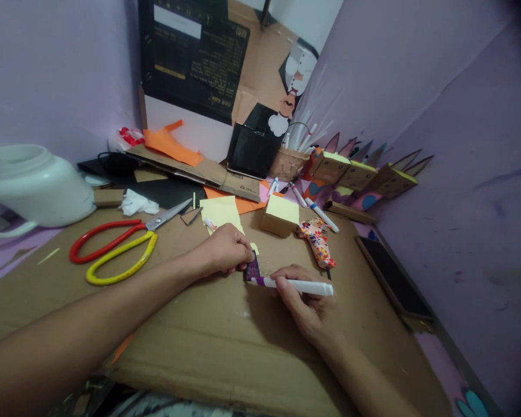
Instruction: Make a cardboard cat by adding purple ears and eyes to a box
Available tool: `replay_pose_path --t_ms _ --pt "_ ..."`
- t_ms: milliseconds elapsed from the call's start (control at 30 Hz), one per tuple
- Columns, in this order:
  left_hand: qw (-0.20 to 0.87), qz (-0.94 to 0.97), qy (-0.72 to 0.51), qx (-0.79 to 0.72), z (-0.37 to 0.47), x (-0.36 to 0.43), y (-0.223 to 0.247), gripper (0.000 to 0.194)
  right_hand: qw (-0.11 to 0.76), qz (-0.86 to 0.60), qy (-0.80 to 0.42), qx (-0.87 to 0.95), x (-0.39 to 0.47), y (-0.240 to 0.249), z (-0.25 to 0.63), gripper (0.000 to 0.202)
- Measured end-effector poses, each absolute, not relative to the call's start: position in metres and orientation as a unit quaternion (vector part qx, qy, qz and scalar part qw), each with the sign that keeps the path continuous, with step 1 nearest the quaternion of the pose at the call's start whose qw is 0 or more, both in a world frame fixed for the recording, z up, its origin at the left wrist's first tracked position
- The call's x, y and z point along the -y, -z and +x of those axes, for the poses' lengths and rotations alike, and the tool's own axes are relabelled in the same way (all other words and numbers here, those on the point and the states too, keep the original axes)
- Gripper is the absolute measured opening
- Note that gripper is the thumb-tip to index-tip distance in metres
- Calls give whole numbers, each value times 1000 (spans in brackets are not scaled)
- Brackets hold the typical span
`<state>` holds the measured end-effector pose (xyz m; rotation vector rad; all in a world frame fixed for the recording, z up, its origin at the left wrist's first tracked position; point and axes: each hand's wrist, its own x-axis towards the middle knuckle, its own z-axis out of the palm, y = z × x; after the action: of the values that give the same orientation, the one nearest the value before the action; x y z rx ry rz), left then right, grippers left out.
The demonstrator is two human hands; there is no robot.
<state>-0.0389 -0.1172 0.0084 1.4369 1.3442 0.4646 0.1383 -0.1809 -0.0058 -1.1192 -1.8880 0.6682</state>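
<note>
My left hand [230, 249] is closed, its fingertips pinching the top end of a small purple-coloured piece [252, 270] on the cardboard surface. In my right hand [306, 298] is a white marker [309, 287], held sideways, its purple tip touching the lower end of that piece. Pale yellow paper [221, 211] lies just beyond my left hand. A small box with a yellow top [281, 215] stands behind the piece, and a flower-patterned object [316, 240] lies to its right.
Red-and-yellow-handled scissors [121, 249] lie at the left, near a white pot [35, 185]. A dark phone-like slab [393, 275] rests at the right by the wall. Behind are orange paper [173, 147], flat cardboard [200, 171], a marker cup [289, 164] and small decorated boxes [345, 168].
</note>
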Motion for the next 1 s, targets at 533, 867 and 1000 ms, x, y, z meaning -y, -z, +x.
replay_pose_path --t_ms 533,867,1000 --pt "532 601 -194 -563 -39 117 -8 10 402 -430 -266 764 180 7 138 18" --pt "533 603 -192 -561 -39 117 -10 10 445 -508 -270 686 183 6 141 21" --pt "532 605 -191 -561 -39 117 -10 11 424 -472 -270 724 181 7 142 20"
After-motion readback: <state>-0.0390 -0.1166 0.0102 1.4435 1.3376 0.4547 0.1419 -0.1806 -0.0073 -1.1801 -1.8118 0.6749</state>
